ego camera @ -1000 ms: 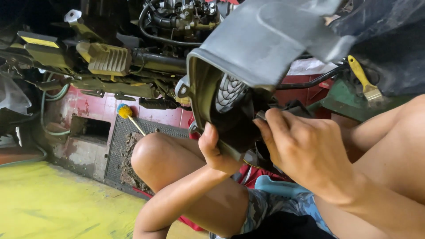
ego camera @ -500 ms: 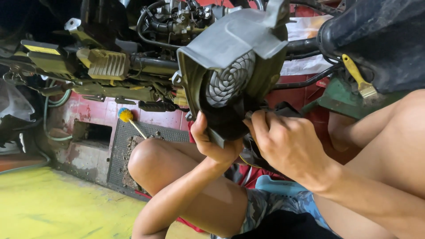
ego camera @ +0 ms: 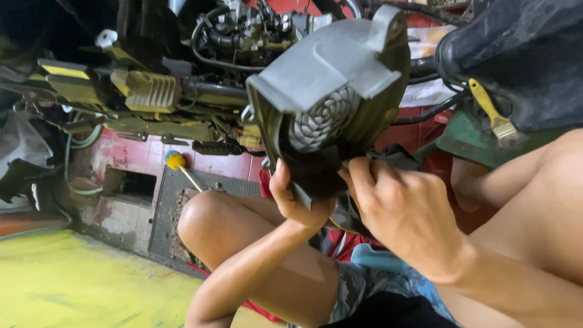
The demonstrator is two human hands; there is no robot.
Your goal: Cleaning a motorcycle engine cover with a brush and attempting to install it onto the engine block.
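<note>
Hands meet on a grey plastic engine shroud, a ducted cover with a spiral-patterned grille in its open face, held up above the person's knees and free of the machine behind it. The left hand cups the shroud's lower edge from below, fingers curled round a dark part hanging there. The right hand closes on the same lower edge from the other side, fingers bent tight on the dark piece; what exactly they pinch I cannot tell.

Judging by how it sits, the shroud is already off the stripped engine and frame, which lies along the far edge of the red floor with hoses and finned parts bare. Refitting, or whatever is being worked at its base, looks unfinished.

A screwdriver with a yellow and blue handle rests by the metal floor grate, untouched. A yellow-handled brush lies on a green stand at the right, well apart from both hands.
</note>
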